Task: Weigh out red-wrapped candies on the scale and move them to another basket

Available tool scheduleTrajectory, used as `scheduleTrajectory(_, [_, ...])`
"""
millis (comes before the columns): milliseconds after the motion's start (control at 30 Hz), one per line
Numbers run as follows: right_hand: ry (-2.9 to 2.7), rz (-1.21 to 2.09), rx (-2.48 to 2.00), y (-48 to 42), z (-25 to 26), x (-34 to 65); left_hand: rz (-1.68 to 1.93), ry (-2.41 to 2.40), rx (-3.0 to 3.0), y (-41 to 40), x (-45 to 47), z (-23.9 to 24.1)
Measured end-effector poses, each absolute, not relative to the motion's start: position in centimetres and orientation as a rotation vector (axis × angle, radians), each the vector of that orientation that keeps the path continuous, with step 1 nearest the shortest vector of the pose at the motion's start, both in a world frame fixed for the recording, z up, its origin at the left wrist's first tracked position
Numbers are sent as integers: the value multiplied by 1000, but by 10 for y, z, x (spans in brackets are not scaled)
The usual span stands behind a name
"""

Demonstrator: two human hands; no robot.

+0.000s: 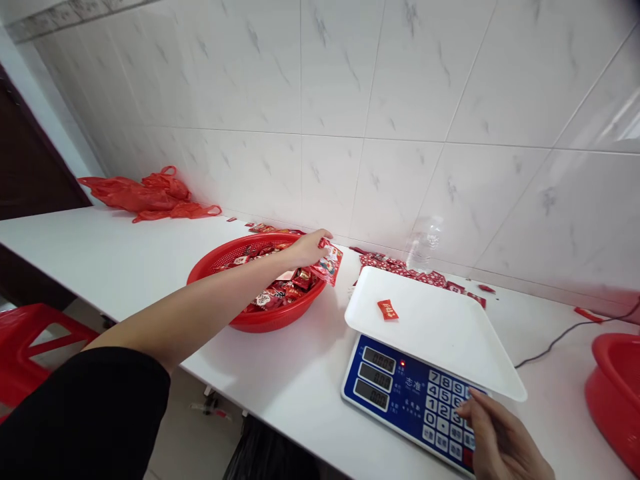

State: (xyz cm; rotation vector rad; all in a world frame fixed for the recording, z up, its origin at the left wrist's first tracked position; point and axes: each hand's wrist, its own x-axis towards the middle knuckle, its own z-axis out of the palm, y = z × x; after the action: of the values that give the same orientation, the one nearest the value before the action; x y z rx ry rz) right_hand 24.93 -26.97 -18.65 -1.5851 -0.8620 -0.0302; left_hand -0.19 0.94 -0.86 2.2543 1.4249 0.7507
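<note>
My left hand (pixel 307 247) reaches out over a red basket (pixel 220 260) full of red candy packets and is closed on a red and white packet (pixel 327 265) at the basket's right rim. My right hand (pixel 500 440) rests on the keypad of a blue electronic scale (pixel 400 393), its fingers curled with a fingertip on the keys and nothing in it. One small red candy (pixel 387 309) lies on the scale's white tray (pixel 450 340).
Loose red candies (pixel 425 273) lie along the tiled wall behind the scale, beside a clear plastic bottle (pixel 424 243). Red plastic bags (pixel 150 193) sit at the far left of the white counter. A red basin (pixel 617 393) stands at the right, a red stool (pixel 35 340) below left.
</note>
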Motion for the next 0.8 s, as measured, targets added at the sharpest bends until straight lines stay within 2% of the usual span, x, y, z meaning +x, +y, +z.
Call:
scheduleTrajectory(167, [-987,-88,-1502,-264,-190,263,547,1125,2038,-4,46,-31])
scheduleTrajectory(367, [-1012,-94,-1429,-261,-190,263,374,1130,2403,-13,63,-51])
scheduleTrajectory(533, [-915,-38,-1540,-265,-185,254,404,1034,2479,-16,54,-51])
scheduleTrajectory(667, [-873,5,-1569,-268,-179,248,477,1298,2525,9,18,-36])
scheduleTrajectory(800, [-868,19,-1574,-269,-180,247,367,1548,2488,45,-35,-28])
